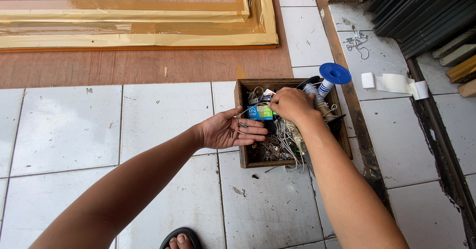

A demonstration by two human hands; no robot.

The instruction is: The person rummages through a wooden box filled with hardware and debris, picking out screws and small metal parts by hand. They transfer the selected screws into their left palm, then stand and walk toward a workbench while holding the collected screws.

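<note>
Nearest, a sandalled foot [181, 239] shows at the bottom edge on the white tiled floor [64, 130]. Farther out, the left hand [233, 130] lies palm up and open over the near-left rim of a small wooden box [243, 130], with a few small screws [241, 128] resting across its fingers (their long axes run roughly left to right). Just right and slightly beyond, the right hand [292, 105] reaches into the box with fingertips pinched together; what they grip I cannot tell. So the screws lie just left and near of those fingertips. A blue-capped spool [329, 78] stands at the box's far right. Farthest away lies a gold-edged picture frame [148, 31].
</note>
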